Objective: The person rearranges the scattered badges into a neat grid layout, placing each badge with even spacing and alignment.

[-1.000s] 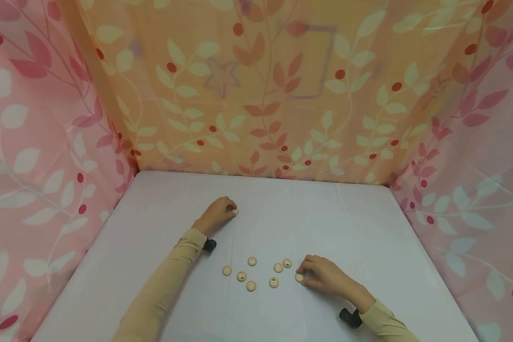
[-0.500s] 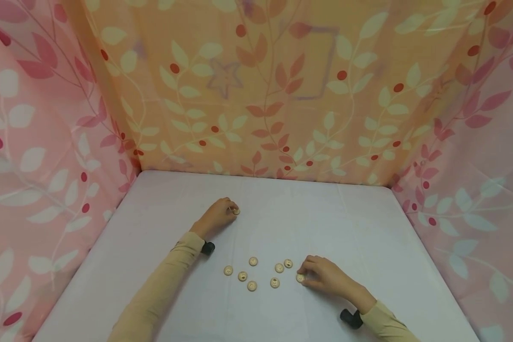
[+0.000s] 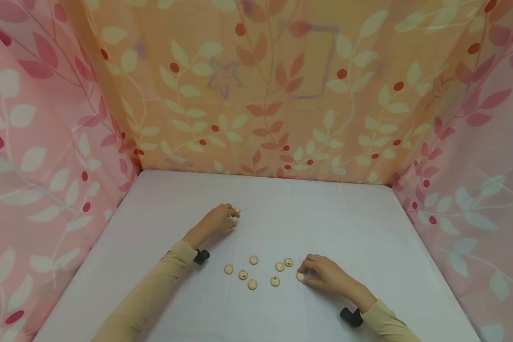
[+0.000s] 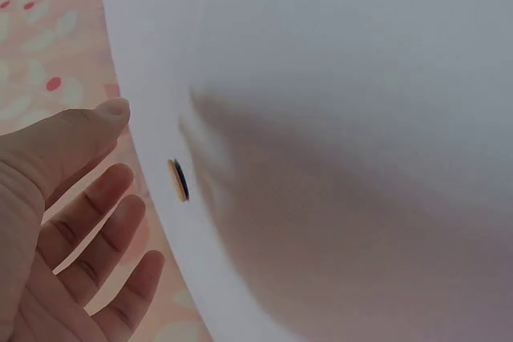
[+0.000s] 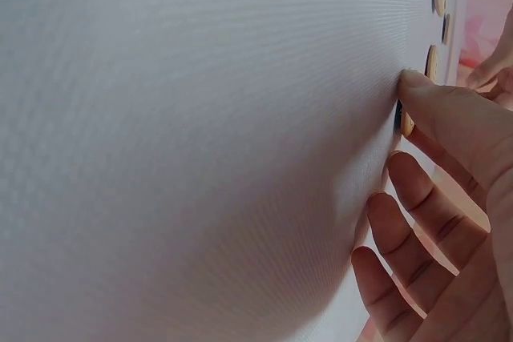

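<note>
A round, pale wooden button (image 3: 237,210) lies at the far part of the white table, just past the fingertips of my left hand (image 3: 213,222). In the left wrist view this button (image 4: 177,181) stands apart from the loosely spread fingers (image 4: 120,206), seen edge-on. My right hand (image 3: 330,276) pinches another wooden button (image 3: 300,276) between thumb and forefinger, low at the tabletop. The right wrist view shows that button (image 5: 408,123) partly hidden behind the thumb, the other fingers loosely bent. Several similar buttons (image 3: 252,284) lie between the hands.
The white table (image 3: 325,218) is enclosed by an orange floral cloth (image 3: 261,95) behind and pink floral cloths (image 3: 34,142) at both sides. Some buttons, such as one button (image 3: 275,281), show a dark patch. A black wrist camera (image 3: 351,318) sits at the right wrist.
My left hand has let go of the far button and drawn slightly back toward me, its fingers opening. The right hand has kept its place and its pinch.
</note>
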The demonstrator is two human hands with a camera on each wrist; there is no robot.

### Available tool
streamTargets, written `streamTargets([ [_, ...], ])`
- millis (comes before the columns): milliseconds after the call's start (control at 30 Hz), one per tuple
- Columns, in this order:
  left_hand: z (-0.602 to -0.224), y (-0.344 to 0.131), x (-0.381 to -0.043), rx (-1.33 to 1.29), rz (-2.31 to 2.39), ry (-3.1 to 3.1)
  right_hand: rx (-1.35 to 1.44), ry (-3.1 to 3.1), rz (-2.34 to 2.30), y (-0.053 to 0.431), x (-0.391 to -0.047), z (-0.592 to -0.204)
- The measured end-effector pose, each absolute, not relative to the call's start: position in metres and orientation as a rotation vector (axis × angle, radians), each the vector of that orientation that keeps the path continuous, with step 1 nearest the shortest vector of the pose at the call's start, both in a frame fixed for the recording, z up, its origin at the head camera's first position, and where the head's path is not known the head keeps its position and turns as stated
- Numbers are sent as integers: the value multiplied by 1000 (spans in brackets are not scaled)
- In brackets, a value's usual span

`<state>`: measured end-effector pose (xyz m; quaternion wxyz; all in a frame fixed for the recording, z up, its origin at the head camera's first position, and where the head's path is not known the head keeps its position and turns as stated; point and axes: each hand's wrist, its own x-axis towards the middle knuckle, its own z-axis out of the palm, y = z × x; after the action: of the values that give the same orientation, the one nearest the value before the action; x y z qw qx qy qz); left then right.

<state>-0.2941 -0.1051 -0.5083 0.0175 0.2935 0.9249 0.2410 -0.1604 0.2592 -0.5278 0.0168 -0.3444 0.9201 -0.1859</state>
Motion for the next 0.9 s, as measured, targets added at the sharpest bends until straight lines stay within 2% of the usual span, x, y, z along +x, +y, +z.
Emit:
streamTargets([
  [900,-515,-124,-234,967,786,2810,-1037,2848,-611,259,-159,-529],
])
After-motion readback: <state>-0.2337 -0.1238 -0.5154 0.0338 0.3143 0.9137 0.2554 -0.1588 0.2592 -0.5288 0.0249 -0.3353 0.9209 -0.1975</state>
